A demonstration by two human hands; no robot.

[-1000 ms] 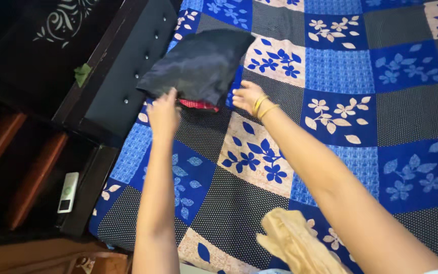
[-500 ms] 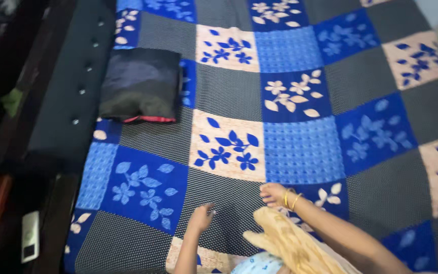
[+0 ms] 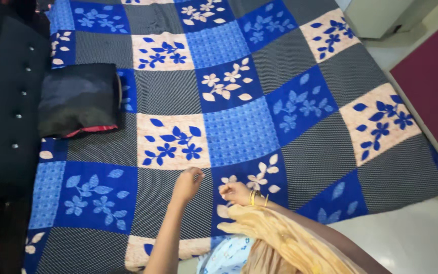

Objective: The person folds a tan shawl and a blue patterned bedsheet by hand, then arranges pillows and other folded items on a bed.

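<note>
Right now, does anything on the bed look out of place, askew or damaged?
Nothing stands out. The patchwork bedspread lies flat and smooth, with no spill or tear visible. The folded dark cloth sits neatly near the padded headboard, a red edge showing beneath it. The left hand and right hand hover empty over the bedspread.

Lighting: even, soft indoor light, moderately bright across the patchwork bedspread [image 3: 239,132]; colours saturated, no hard glare. Brightest zone: pale floor [image 3: 411,238] at lower right, mildly washed out. Darkest zone: tufted headboard [image 3: 6,116] at left, detail nearly lost in shadow. Shadows: faint, short. Sharpness: slight motion softness overall; yellow scarf [image 3: 285,243] at bottom edge out of focus. Edges: mild wide-angle skew.
</note>
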